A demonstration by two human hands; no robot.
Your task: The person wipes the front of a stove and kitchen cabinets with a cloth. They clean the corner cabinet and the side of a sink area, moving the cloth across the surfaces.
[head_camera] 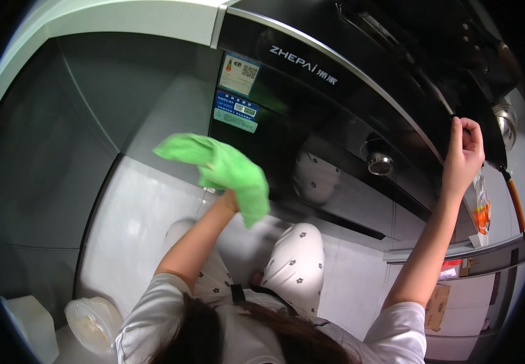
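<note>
A bright green cloth (239,170), slightly blurred, hangs over and around my left hand (229,198), which grips it in front of a black glass-fronted appliance (262,150); most of the fingers are hidden. Labels bearing writing (237,91) are stuck on the black front, just above the cloth. At the right, my right hand (467,141) is raised with curled fingers at the cooktop's front edge, by the black end of a thin rod-like part (442,100). Whether the fingers close on that end is unclear.
Right of my right hand lies a black pan with an orange-brown handle (515,200); a metal pot (504,123) stands behind it. An orange-and-clear packet (483,214) is on the counter. Dark grey cabinet doors (39,159) rise at left, above a bagged bin (92,323) and a whitish container (33,327).
</note>
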